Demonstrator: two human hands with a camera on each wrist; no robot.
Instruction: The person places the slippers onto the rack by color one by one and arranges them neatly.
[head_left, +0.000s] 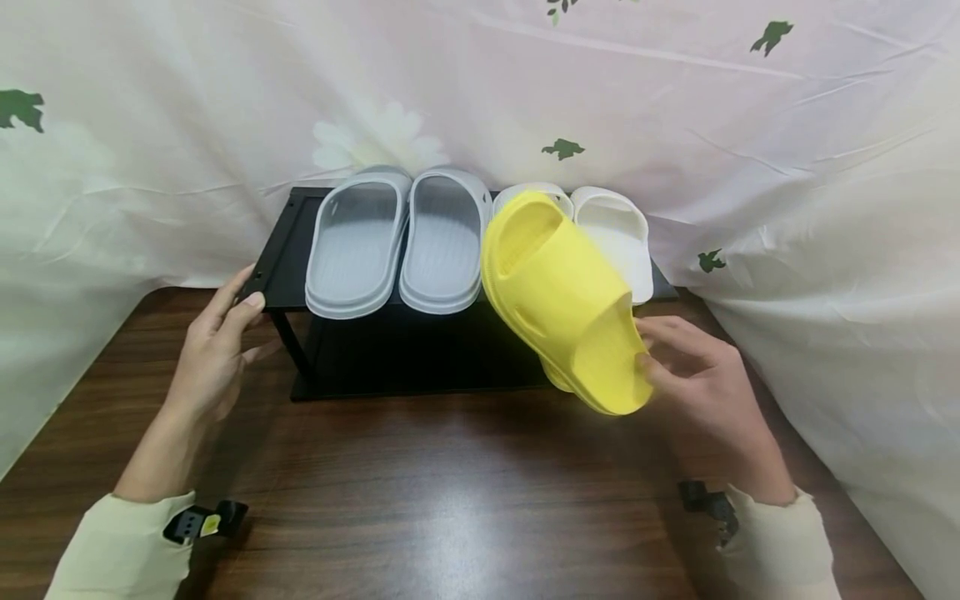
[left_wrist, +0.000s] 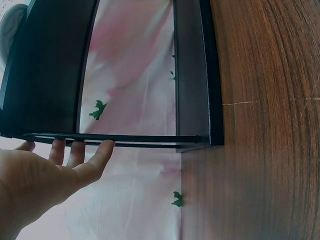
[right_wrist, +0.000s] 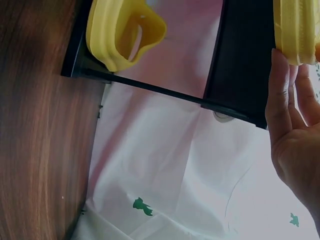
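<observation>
My right hand pinches a yellow slipper by its heel end, tilted in front of the rack's right half. The right wrist view shows fingertips at the edge of that slipper. Another yellow slipper rests on the lower shelf; the raised one mostly hides it in the head view. At the left end, my left hand holds the front corner of the black shoe rack, thumb at its top edge. In the left wrist view, fingertips touch the rack's side bar.
Two grey clogs stand side by side on the top shelf, with two white clogs to their right, one partly covered by the yellow slipper. The rack stands on a brown wooden table. A pale printed cloth hangs behind and at both sides.
</observation>
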